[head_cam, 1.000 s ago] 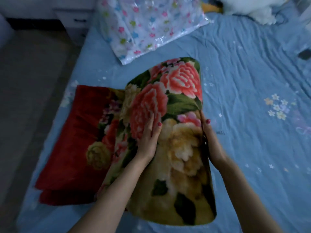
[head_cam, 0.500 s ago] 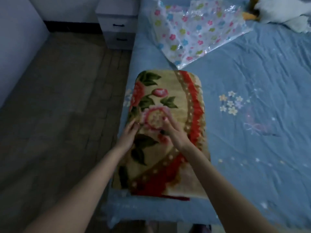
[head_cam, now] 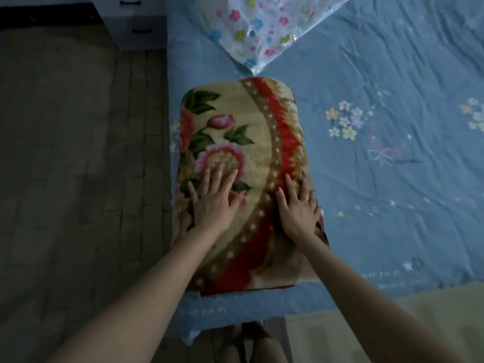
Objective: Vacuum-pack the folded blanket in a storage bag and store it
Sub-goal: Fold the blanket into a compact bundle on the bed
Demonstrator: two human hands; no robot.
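Blanket [head_cam: 251, 142] lies lengthwise away from viewer; left hand [head_cam: 213, 199], right hand [head_cam: 298, 208] pressing flat, spread.

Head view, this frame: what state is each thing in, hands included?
blanket: folded, lying flat on the bed, not bagged.
storage bag: flat on the bed beyond the blanket, nothing in it.
left hand: fingers straight, pressing the blanket.
right hand: fingers spread, pressing the blanket's right edge.
drawers: both closed.

Blanket [head_cam: 251, 142] cream with red band and pink flowers, storage bag [head_cam: 264, 24] clear with multicoloured flowers, bedsheet [head_cam: 392, 74] blue with pale flower sprigs.
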